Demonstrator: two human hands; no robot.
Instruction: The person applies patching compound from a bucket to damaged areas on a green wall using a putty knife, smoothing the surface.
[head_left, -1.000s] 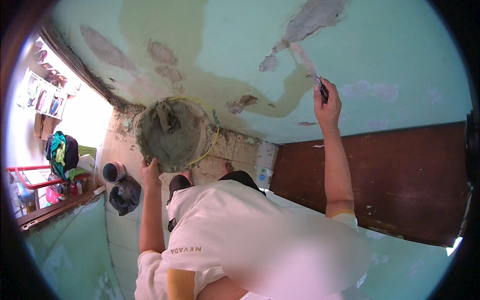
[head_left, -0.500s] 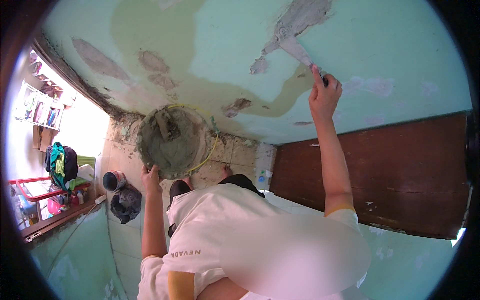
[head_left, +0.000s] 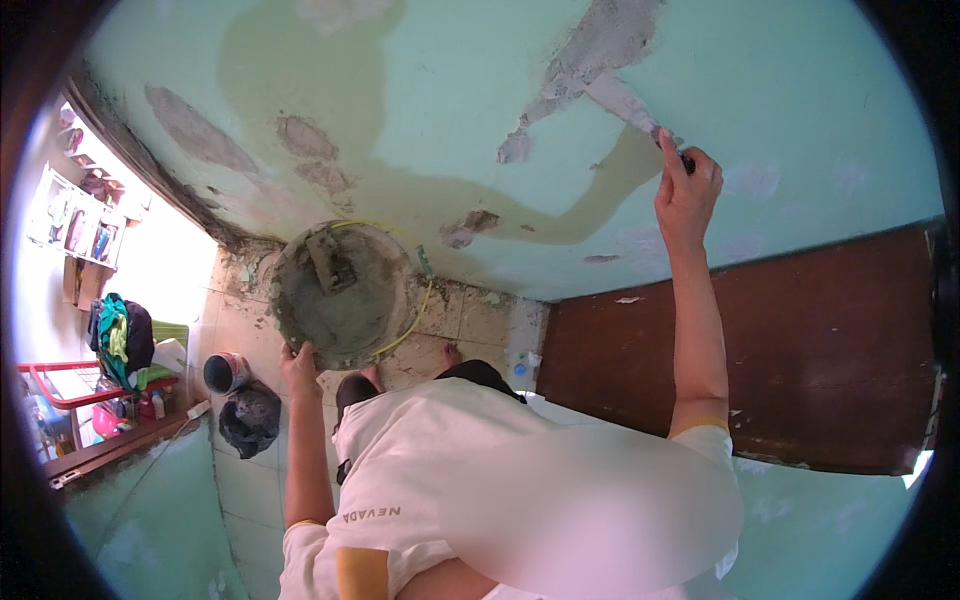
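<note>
My right hand (head_left: 688, 205) is closed round the dark handle of a putty knife (head_left: 622, 102). Its blade rests against the green wall (head_left: 480, 90), at the lower right edge of a grey mortar patch (head_left: 598, 50). My left hand (head_left: 300, 365) grips the near rim of a round basin (head_left: 408, 320) of wet grey mortar (head_left: 335, 318), held low at my left. A flat piece smeared with mortar (head_left: 322, 262) lies in the basin; I cannot make out its kind. A yellow strip curves round the basin's right side.
A brown wooden door or panel (head_left: 740, 350) stands at the right. On the tiled floor (head_left: 250, 490) at the left are a bucket (head_left: 226, 372) and a black plastic bag (head_left: 250, 420). Beyond are a red rack (head_left: 65, 385) and a heap of clothes (head_left: 122, 340). More bare grey patches mark the wall.
My right hand and the putty knife have moved to the right and slightly down along the wall. The basin in my left hand has dropped slightly.
</note>
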